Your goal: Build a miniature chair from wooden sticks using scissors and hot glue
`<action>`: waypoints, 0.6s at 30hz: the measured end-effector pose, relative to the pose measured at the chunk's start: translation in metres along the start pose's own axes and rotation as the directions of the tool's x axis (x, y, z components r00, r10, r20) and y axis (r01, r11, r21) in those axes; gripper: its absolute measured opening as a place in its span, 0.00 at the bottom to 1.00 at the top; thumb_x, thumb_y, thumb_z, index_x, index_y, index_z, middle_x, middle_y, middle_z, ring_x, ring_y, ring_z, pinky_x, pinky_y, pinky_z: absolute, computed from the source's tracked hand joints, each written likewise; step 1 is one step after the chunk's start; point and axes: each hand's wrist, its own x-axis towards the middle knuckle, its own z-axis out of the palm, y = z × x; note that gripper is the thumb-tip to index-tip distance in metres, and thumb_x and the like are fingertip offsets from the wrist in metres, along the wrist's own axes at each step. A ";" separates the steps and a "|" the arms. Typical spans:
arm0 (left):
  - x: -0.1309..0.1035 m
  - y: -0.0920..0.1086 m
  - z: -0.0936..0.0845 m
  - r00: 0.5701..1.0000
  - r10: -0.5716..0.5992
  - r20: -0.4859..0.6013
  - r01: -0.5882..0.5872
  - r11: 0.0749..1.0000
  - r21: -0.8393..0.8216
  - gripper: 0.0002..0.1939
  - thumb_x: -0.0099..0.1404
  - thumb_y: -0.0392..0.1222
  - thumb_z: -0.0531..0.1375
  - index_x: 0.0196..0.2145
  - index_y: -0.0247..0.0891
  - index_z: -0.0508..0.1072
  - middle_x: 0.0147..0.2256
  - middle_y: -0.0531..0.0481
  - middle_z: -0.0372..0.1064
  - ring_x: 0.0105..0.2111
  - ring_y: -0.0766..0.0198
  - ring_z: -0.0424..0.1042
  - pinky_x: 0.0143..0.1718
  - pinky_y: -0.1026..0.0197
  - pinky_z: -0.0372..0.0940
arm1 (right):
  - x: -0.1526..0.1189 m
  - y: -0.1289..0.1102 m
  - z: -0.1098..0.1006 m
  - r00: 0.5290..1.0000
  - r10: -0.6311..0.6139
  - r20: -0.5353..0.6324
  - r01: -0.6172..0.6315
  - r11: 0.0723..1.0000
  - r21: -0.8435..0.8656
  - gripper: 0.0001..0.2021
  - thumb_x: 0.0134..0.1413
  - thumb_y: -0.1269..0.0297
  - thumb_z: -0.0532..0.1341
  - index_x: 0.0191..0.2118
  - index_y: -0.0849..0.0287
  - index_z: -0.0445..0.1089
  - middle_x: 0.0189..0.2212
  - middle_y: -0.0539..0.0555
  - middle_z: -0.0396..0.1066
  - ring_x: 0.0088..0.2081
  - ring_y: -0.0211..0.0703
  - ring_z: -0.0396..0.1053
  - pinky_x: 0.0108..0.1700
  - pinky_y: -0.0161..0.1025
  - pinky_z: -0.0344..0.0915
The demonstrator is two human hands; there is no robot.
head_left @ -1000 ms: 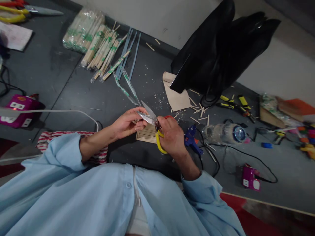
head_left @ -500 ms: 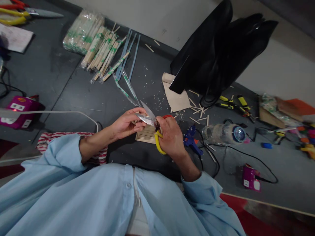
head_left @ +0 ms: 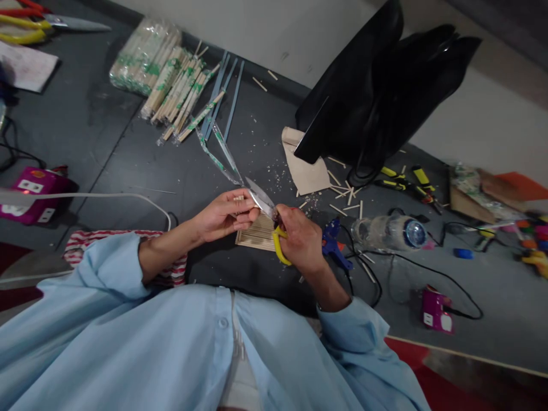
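Observation:
My right hand (head_left: pixel 301 237) is closed round the handles of scissors (head_left: pixel 261 198), one yellow loop showing below the fingers. Their blades point up and left and lie nearly together, touching or close to the fingertips of my left hand (head_left: pixel 226 216). That hand pinches small pale wooden pieces (head_left: pixel 238 198), mostly hidden by the fingers. Below both hands a panel of thin wooden sticks (head_left: pixel 256 235) lies on the dark table (head_left: pixel 171 165). Beyond the blades are torn clear and green wrappers (head_left: pixel 225 151).
Wrapped chopsticks (head_left: pixel 171 85) and blue strips (head_left: pixel 233 103) lie at the back left. A black bag (head_left: pixel 359 85), brown paper (head_left: pixel 306 165) and loose stick pieces are behind my right hand. Rightward are a blue glue gun (head_left: pixel 334 245), a bottle (head_left: pixel 385 232), pliers and cables.
The scissor blades have closed from wide apart to nearly together. My right hand has shifted slightly right; my left hand has barely moved.

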 end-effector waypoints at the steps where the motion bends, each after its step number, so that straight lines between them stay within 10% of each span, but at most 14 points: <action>1: 0.000 0.000 0.001 1.000 0.011 0.023 -0.011 1.000 0.003 0.09 0.58 0.37 0.69 0.29 0.33 0.71 0.23 0.52 0.69 0.19 0.76 0.60 0.19 0.73 0.55 | 0.000 0.001 0.001 1.000 0.007 -0.003 -0.007 0.999 0.036 0.19 0.52 0.74 0.54 0.51 0.58 0.68 0.31 0.53 0.67 0.32 0.44 0.64 0.34 0.38 0.60; 7: 0.004 0.002 0.001 0.997 0.066 0.049 -0.066 0.998 -0.004 0.10 0.59 0.40 0.69 0.34 0.32 0.74 0.22 0.53 0.67 0.18 0.76 0.57 0.19 0.73 0.53 | 0.003 0.004 0.000 0.989 0.114 -0.092 -0.087 0.963 0.257 0.17 0.56 0.72 0.55 0.52 0.58 0.65 0.35 0.52 0.69 0.33 0.42 0.66 0.37 0.38 0.64; 18: 0.001 0.000 0.001 0.998 0.056 0.010 -0.056 0.998 0.008 0.14 0.54 0.42 0.72 0.30 0.33 0.72 0.19 0.56 0.62 0.18 0.75 0.58 0.19 0.72 0.54 | 0.007 -0.005 -0.006 1.000 0.006 0.023 -0.007 0.997 0.076 0.20 0.52 0.72 0.56 0.52 0.57 0.66 0.34 0.54 0.65 0.39 0.48 0.63 0.42 0.41 0.62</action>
